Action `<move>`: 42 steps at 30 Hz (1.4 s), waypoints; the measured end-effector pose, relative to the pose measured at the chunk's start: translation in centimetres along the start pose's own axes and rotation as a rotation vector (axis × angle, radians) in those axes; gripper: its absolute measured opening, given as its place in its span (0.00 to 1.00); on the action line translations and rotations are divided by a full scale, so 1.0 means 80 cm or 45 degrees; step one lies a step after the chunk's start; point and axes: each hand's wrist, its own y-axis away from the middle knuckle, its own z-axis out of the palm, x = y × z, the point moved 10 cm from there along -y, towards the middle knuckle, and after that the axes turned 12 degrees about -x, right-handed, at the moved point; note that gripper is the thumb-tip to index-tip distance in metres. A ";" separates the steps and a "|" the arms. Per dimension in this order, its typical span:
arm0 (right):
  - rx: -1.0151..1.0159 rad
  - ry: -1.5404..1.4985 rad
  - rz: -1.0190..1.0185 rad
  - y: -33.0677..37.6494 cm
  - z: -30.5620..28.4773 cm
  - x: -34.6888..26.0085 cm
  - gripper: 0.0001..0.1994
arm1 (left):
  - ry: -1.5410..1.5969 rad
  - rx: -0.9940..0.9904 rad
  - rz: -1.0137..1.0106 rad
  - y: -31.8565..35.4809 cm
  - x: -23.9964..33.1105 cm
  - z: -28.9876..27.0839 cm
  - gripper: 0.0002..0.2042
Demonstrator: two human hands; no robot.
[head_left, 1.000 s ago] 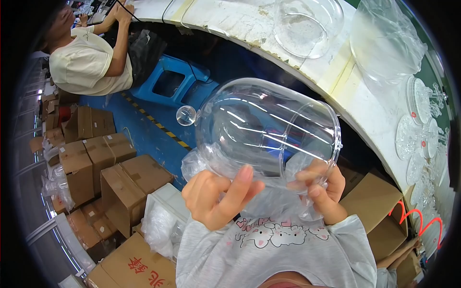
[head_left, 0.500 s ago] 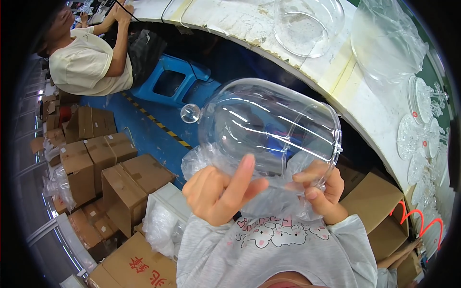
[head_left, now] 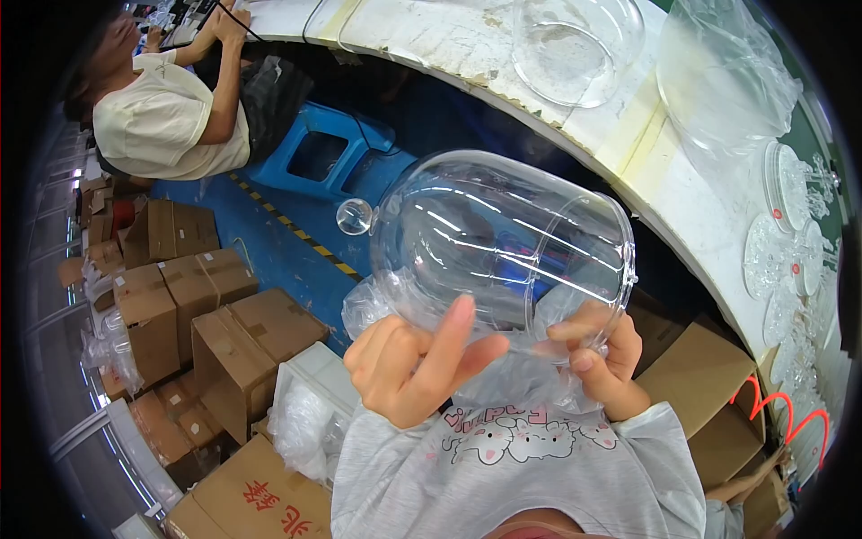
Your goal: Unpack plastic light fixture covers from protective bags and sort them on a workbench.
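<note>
A clear plastic dome cover [head_left: 476, 220] lies on its side in the air in front of me. Its round knob [head_left: 355, 216] points left and its rimmed end faces right. With thumb and fingers, my right hand [head_left: 606, 364] grips the rim at the lower right. My left hand [head_left: 409, 364] is at the near side of the dome, index finger and thumb stretched out, the other fingers curled, holding nothing. Whether its fingertip touches the dome I cannot tell. A crumpled clear plastic bag [head_left: 507, 391] shows below and behind the dome, close to my shirt.
A curved white table [head_left: 620, 135] runs across the far side, bearing another clear plastic piece [head_left: 575, 63], a plastic bag [head_left: 727, 81] and clear round parts [head_left: 781, 260]. Cardboard boxes [head_left: 251, 350] stand left, another [head_left: 700, 395] right. A person [head_left: 171, 126] sits beyond a blue stool [head_left: 323, 153].
The dome has turned slightly in my right hand's grip, its rim end dipping a little. My left hand has shifted slightly, its index finger marginally lower.
</note>
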 end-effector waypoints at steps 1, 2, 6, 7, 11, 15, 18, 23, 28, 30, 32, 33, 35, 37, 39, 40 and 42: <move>-0.001 -0.001 -0.001 0.000 0.000 0.000 0.11 | -0.008 -0.102 -0.012 -0.004 -0.001 0.005 0.19; 0.001 -0.026 0.007 0.000 0.000 0.002 0.11 | -0.016 -0.203 -0.023 -0.006 -0.002 0.012 0.19; -0.002 -0.173 0.071 0.001 0.002 0.009 0.12 | -0.051 -0.031 0.038 0.002 0.006 0.000 0.19; 0.001 -0.171 0.073 0.002 0.001 0.010 0.12 | -0.038 0.003 0.066 0.004 0.009 -0.001 0.19; 0.058 -0.353 0.042 0.002 -0.001 0.014 0.12 | 0.003 0.182 0.080 0.011 0.009 -0.014 0.17; 0.067 -0.367 0.060 0.003 -0.003 0.017 0.13 | 0.020 0.184 0.085 0.002 0.010 -0.018 0.16; 0.237 -0.368 0.254 0.007 -0.007 0.031 0.19 | 0.014 -0.213 -0.018 -0.008 0.000 0.008 0.14; 0.089 -0.382 0.098 0.005 -0.003 0.020 0.13 | -0.052 0.058 0.072 -0.001 0.007 -0.001 0.16; 0.045 -0.333 0.089 0.006 -0.004 0.019 0.13 | -0.019 0.061 0.039 -0.006 0.006 -0.004 0.14; 0.066 -0.314 0.096 0.007 -0.005 0.019 0.13 | -0.024 -0.146 -0.006 -0.011 0.002 0.010 0.14; 0.077 -0.334 0.089 0.006 -0.004 0.021 0.13 | -0.041 -0.157 0.008 -0.009 0.002 0.012 0.14; 0.089 -0.352 0.081 0.006 -0.004 0.022 0.13 | -0.044 -0.158 0.007 -0.006 0.001 0.016 0.14; 0.072 -0.348 0.086 0.007 -0.004 0.024 0.13 | -0.048 0.186 0.074 0.006 0.006 -0.002 0.14; 0.056 -0.338 0.086 0.006 -0.003 0.023 0.13 | -0.035 0.212 0.080 0.004 0.006 -0.002 0.15; 0.078 -0.290 0.052 0.006 -0.006 0.015 0.13 | -0.017 0.245 0.091 -0.001 0.010 -0.012 0.15; 0.077 -0.294 0.052 0.006 -0.007 0.016 0.13 | -0.036 0.046 0.068 -0.009 0.009 -0.004 0.15; 0.060 -0.277 0.066 0.005 -0.007 0.017 0.13 | -0.057 -0.154 0.044 -0.013 0.007 0.010 0.16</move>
